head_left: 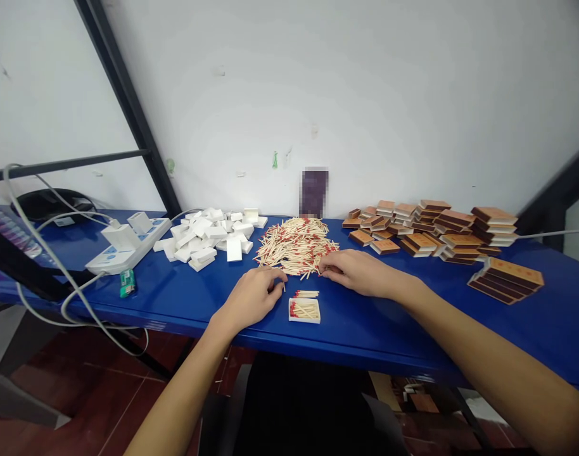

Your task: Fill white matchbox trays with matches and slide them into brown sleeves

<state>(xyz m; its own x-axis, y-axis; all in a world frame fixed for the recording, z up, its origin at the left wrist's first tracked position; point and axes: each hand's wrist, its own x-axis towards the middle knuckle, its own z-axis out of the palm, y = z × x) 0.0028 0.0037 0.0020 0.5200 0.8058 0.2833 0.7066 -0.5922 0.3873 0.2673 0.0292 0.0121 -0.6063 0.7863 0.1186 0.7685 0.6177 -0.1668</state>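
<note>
A heap of loose red-tipped matches (294,247) lies in the middle of the blue table. At its front right edge my right hand (358,271) is closed, fingertips pinched on a match among the others. My left hand (257,294) hovers just in front of the heap's left side, thumb and fingers pinched, with the pale end of a match showing below them. Between the hands and nearer to me sits a small white matchbox tray (305,319), partly filled with matches. A short row of matches (307,294) lies just behind the tray.
Empty white trays (208,231) are piled at the left. Brown matchbox sleeves (436,228) stand stacked at the right, with a fanned group (508,278) nearer me. A power strip (128,247) with cables and a green packet (127,283) occupy the far left.
</note>
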